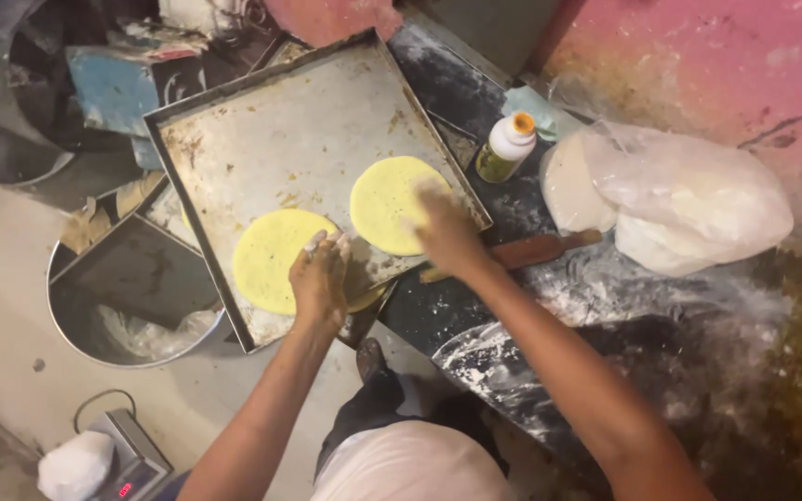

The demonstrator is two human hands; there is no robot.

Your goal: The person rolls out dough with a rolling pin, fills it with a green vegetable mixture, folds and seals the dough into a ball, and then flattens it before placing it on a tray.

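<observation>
I see 2 flat yellow dough rounds lying on a large metal tray, both toward its near edge. The left round sits just left of the right round, the 2 apart. My left hand rests on the left round's right edge, fingers together and flour-dusted. My right hand lies flat on the right round, blurred, so I cannot tell how its fingers stand. A wooden rolling pin lies just right of the tray on the floured dark counter. Farther off stand a small oil bottle and bagged white dough.
</observation>
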